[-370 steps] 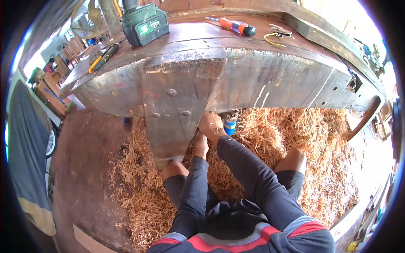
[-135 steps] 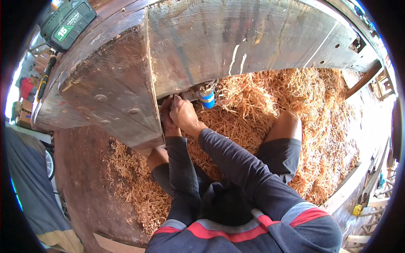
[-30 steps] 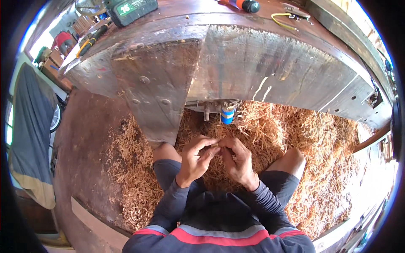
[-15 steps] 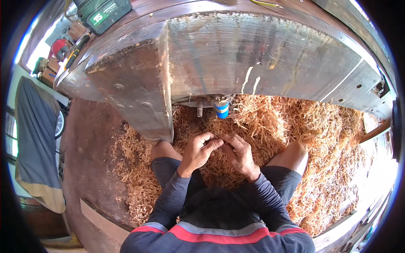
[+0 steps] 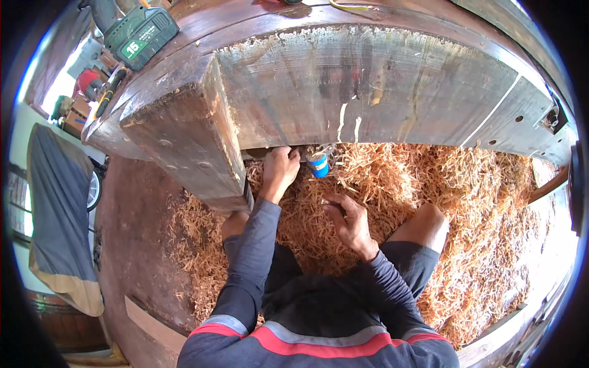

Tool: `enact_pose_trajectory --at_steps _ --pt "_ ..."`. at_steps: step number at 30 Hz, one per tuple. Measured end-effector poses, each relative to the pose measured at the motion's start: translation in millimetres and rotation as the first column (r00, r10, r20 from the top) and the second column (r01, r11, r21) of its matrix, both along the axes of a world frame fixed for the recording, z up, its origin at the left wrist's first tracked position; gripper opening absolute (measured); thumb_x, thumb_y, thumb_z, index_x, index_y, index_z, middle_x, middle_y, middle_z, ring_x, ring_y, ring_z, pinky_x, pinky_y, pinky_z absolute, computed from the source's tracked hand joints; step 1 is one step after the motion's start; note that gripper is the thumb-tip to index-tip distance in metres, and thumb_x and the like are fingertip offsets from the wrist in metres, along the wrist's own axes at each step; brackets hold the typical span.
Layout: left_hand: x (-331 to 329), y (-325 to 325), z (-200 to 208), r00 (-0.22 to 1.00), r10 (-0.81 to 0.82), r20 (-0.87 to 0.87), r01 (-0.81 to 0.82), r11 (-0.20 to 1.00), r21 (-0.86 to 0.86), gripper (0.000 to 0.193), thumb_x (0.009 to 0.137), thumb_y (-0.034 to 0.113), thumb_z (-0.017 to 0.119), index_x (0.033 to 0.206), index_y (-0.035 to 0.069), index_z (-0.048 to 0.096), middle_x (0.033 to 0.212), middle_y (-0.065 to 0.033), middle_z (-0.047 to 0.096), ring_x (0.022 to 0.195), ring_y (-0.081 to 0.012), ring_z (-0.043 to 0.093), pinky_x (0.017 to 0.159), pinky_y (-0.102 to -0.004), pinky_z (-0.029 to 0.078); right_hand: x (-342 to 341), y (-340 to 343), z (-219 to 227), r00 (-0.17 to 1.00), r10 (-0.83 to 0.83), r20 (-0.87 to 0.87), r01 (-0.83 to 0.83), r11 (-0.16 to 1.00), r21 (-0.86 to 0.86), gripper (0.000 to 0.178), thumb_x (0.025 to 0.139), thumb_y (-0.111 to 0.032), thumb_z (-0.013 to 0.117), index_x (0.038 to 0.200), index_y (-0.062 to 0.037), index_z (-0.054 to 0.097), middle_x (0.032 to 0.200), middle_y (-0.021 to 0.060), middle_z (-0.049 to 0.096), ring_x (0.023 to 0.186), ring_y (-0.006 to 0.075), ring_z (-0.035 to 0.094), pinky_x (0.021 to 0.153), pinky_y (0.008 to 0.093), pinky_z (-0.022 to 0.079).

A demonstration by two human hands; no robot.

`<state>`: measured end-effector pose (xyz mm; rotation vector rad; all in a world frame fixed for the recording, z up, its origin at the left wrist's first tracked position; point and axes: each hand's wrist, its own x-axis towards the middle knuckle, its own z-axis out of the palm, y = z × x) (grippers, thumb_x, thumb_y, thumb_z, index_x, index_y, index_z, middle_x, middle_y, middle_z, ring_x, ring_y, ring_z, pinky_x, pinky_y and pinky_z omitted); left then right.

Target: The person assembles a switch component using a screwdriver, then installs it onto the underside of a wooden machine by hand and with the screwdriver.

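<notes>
My left hand [image 5: 281, 170] reaches forward to the lower edge of the wooden workbench [image 5: 300, 92], just left of a small blue cylindrical object [image 5: 318, 167]. Its fingers are curled in, with the tips partly hidden under the bench edge, so what they grip cannot be made out. Nearer my body, my right hand [image 5: 351, 226] hovers above the wood shavings [image 5: 392, 178]. Thumb and forefinger are pinched together there; a tiny pale bit shows at their tips, too small to name.
On the bench's back left sits a green and black battery tool [image 5: 138, 37], with a yellow and black hand tool [image 5: 110, 92] nearby. A thick bench leg [image 5: 190, 141] stands left of my left arm. A dark cloth cover [image 5: 58, 208] hangs at far left.
My hands were together over my lap. The left has moved forward to the bench's lower edge beside the blue object; the right stays near its place. The view has shifted slightly.
</notes>
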<state>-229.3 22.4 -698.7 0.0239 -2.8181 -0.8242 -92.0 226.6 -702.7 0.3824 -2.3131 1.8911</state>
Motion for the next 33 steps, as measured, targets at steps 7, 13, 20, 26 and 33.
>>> enact_pose_trajectory --at_steps 7,13,20,26,33 --pt "-7.9 7.9 -7.3 0.996 0.026 -0.085 -0.030 0.998 -0.046 0.023 0.084 0.020 0.061 0.085 -0.002 0.068 0.072 -0.0247 0.065 0.069 -0.0410 0.066 0.062 -0.0470 0.049 -2.2 -0.7 0.4 0.999 0.003 -0.048 -0.004 1.000 -0.019 0.022 0.089 -0.004 0.069 0.110 -0.0021 0.065 0.092 0.0162 0.069 0.081 0.0306 0.069 0.069 0.0357 0.054" --pt "-5.5 6.9 -6.7 0.990 0.004 -0.138 0.000 1.000 0.031 0.031 0.087 0.027 0.063 0.080 -0.003 0.066 0.068 -0.0258 0.061 0.064 -0.0384 0.065 0.061 -0.0453 0.048 -3.3 -4.3 1.2 0.999 0.043 -0.029 -0.043 0.999 -0.002 0.023 0.090 -0.004 0.067 0.113 -0.0018 0.065 0.094 0.0167 0.069 0.082 0.0298 0.070 0.070 0.0356 0.054" --pt "42.4 -22.8 -28.1 0.931 0.298 -0.211 -0.144 0.830 0.539 0.025 0.097 0.021 0.063 0.107 -0.001 0.067 0.081 -0.0106 0.068 0.072 -0.0158 0.060 0.068 -0.0333 0.049 -4.3 0.5 -20.5 0.995 -0.078 0.058 0.083 0.994 -0.075 0.023 0.093 -0.002 0.061 0.115 -0.0005 0.066 0.092 0.0154 0.067 0.076 0.0219 0.067 0.068 0.0323 0.053" --pt "33.0 -39.0 -54.1 0.938 0.309 -0.160 -0.210 0.869 0.447 0.025 0.096 0.017 0.061 0.110 -0.004 0.064 0.087 -0.0175 0.067 0.079 -0.0285 0.064 0.074 -0.0382 0.050 -4.8 -10.5 -11.5 0.995 -0.036 0.096 0.044 0.995 -0.089 0.025 0.094 -0.002 0.059 0.118 -0.0008 0.065 0.080 0.0088 0.062 0.066 0.0138 0.062 0.060 0.0288 0.050" --pt "30.1 -26.8 -34.8 0.940 0.292 -0.178 -0.197 0.889 0.414 0.021 0.096 0.018 0.065 0.103 -0.002 0.068 0.074 -0.0036 0.061 0.068 -0.0121 0.055 0.062 -0.0286 0.045 -6.8 -9.0 -19.6 0.991 -0.034 0.128 0.044 0.996 -0.074 0.025 0.094 -0.005 0.061 0.118 -0.0005 0.065 0.081 0.0095 0.064 0.067 0.0140 0.062 0.062 0.0289 0.050"
